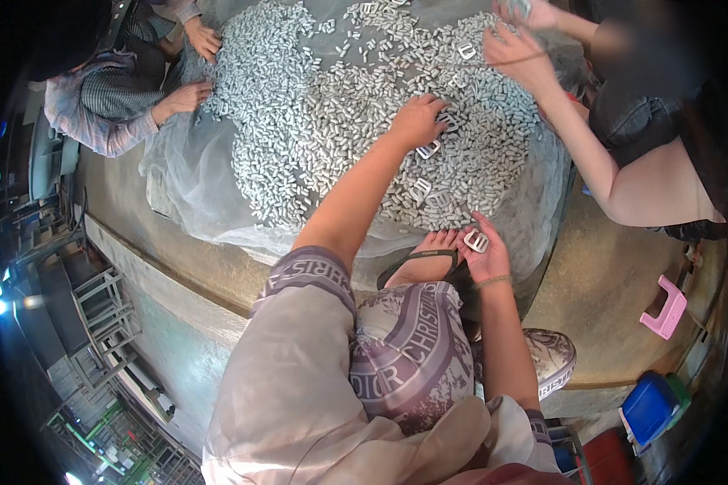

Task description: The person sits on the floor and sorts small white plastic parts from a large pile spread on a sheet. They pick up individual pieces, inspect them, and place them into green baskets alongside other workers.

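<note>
A big heap of small silvery metal pieces lies on a grey mesh cloth spread over the floor. My left hand reaches out over the heap, palm down, fingers resting among the pieces beside a square metal buckle. My right hand sits at the near edge of the heap, next to my sandalled foot, and holds a square metal buckle in its fingers. More buckles lie scattered on the pile.
A person at the far left has both hands on the heap. Another person at the right works with both hands at the far edge. A pink stool and a blue box stand at the right.
</note>
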{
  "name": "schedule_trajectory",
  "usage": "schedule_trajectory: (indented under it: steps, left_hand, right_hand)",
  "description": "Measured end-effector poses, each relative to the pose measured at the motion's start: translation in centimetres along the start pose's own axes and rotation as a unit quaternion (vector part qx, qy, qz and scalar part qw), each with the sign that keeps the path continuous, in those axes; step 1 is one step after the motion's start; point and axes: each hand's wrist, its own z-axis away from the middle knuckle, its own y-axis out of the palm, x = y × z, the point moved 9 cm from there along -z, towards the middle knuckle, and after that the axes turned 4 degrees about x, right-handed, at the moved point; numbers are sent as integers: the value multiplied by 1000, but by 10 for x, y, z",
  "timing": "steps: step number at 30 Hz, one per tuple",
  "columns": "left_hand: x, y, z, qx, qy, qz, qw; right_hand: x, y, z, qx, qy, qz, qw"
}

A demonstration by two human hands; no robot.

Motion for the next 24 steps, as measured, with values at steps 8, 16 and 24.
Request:
schedule_trajectory:
  steps: [8, 16, 24]
  left_hand:
    - [-41, 58, 16, 240, 108, 17, 965]
    - [12, -8, 24, 209, -31, 216, 953]
    - [17, 13, 40, 157, -74, 206, 963]
  right_hand:
    - [33, 15, -12, -72, -125, 285, 948]
    - [73, 59, -19, -91, -282, 638, 710]
    - [82, 100, -52, -118, -306, 849, 414]
